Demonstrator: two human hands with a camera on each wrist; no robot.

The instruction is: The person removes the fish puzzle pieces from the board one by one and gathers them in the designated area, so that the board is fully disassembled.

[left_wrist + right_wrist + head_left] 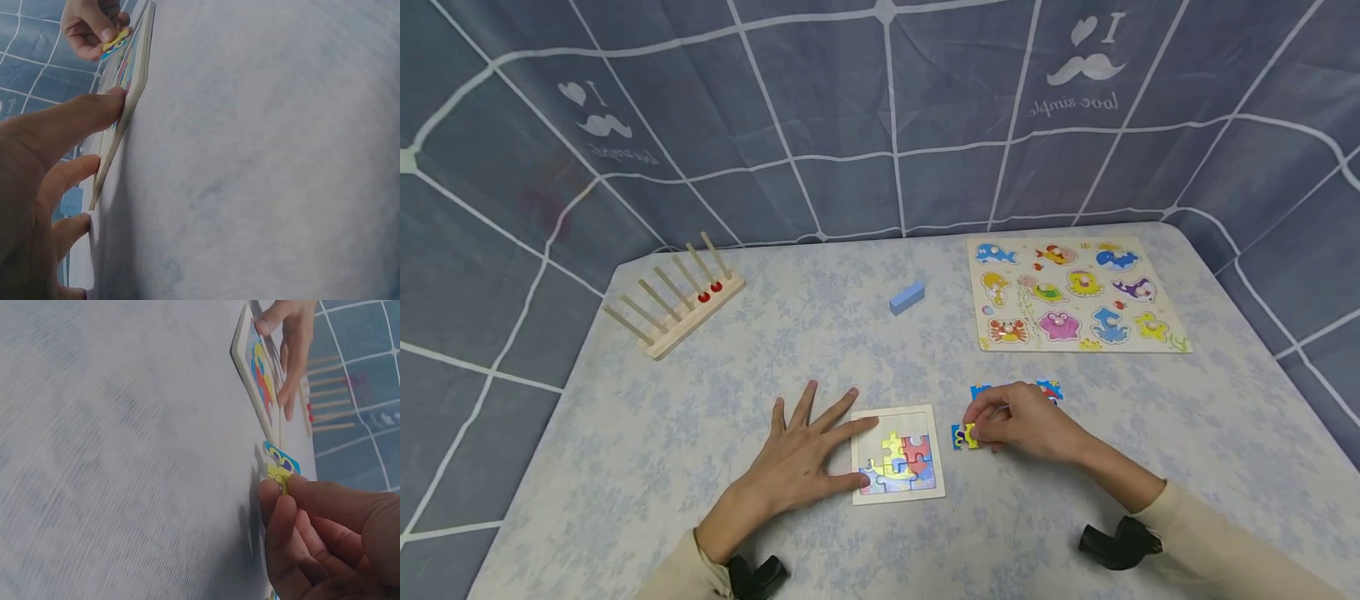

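A small jigsaw tray [936, 493] with a pale wooden frame lies in front of me, its lower and right parts filled with coloured pieces. My left hand [801, 458] is spread beside it, with thumb and index fingertip resting on the left part of the tray. Just right of the tray, my right hand [1030, 421] pinches a yellow and blue puzzle piece [282, 461] between thumb and fingers. Other blue puzzle pieces [1050, 389] lie behind the right hand, partly covered by it.
A wooden peg board of sea animals [1082, 292] lies at the back right. At the back left stands a wooden rack with upright rods [694, 318] and red beads. A blue block [907, 297] sits between them. A tiled-pattern curtain [850, 108] hangs behind the table.
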